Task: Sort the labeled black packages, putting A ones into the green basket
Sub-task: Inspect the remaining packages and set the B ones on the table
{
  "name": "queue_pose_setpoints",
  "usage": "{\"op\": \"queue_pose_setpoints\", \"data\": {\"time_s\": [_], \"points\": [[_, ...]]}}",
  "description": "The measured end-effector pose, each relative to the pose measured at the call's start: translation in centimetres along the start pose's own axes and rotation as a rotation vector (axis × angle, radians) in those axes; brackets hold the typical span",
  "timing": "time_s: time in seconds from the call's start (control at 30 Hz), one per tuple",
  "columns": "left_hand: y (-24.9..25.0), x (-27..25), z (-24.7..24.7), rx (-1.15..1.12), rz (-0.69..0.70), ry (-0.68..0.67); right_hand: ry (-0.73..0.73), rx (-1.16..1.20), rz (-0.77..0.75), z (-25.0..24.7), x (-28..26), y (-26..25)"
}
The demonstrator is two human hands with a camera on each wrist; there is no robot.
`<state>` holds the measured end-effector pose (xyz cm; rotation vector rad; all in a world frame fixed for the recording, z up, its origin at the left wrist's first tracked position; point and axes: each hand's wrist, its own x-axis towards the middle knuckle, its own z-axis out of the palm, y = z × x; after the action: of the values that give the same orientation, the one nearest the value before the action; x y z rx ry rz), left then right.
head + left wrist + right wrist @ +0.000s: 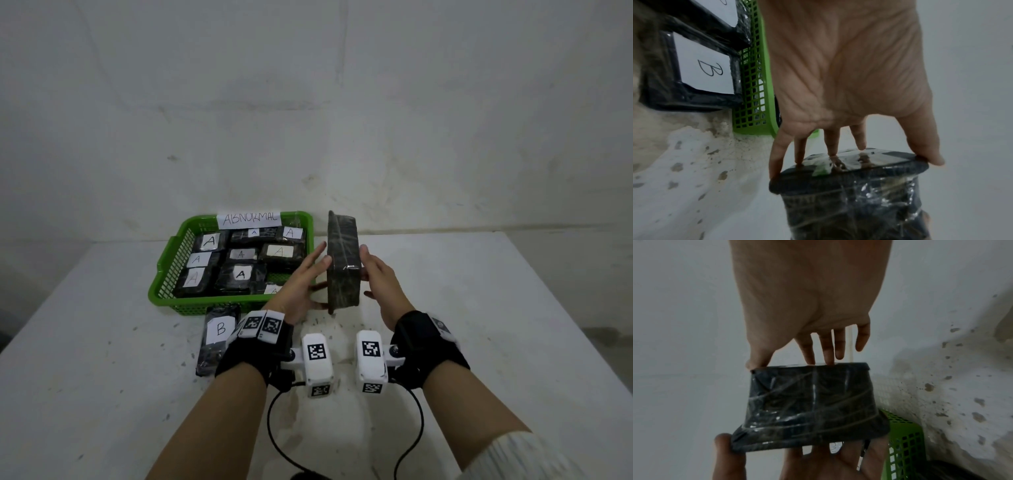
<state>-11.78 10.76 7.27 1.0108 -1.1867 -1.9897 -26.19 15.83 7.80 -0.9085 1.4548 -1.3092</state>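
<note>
A black wrapped package [344,263] stands upright on its edge above the table, just right of the green basket [164,260]. My left hand [301,284] presses its left face with straight, spread fingers. My right hand [380,277] presses the opposite face the same way. No label on this package [855,194] shows in any view. The basket holds several black packages labelled A and carries an "ABNORMAL" sign. The right wrist view shows the package [809,405] squeezed between my right hand [807,288] and left hand [818,464].
A black package labelled B [221,329] lies flat on the white table [479,308], against the basket's front wall beside my left wrist. A bare wall rises behind the table. Bare tabletop stretches right of my hands. Black cables hang from both wrist cameras.
</note>
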Motion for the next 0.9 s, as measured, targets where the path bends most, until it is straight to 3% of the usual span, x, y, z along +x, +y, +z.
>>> {"op": "queue_pose_setpoints", "data": {"time_s": [0.2,0.43,0.9], "points": [[0.1,-0.1,0.1,0.017,-0.025,0.007,-0.109,0.144,0.044,0.1,0.1,0.8],[-0.2,-0.1,-0.1,0.087,-0.034,0.047,-0.013,0.070,0.039,0.4,0.4,0.6],[0.0,0.5,-0.2,0.142,0.000,0.132,-0.161,0.033,0.068,-0.4,0.7,0.8]]}}
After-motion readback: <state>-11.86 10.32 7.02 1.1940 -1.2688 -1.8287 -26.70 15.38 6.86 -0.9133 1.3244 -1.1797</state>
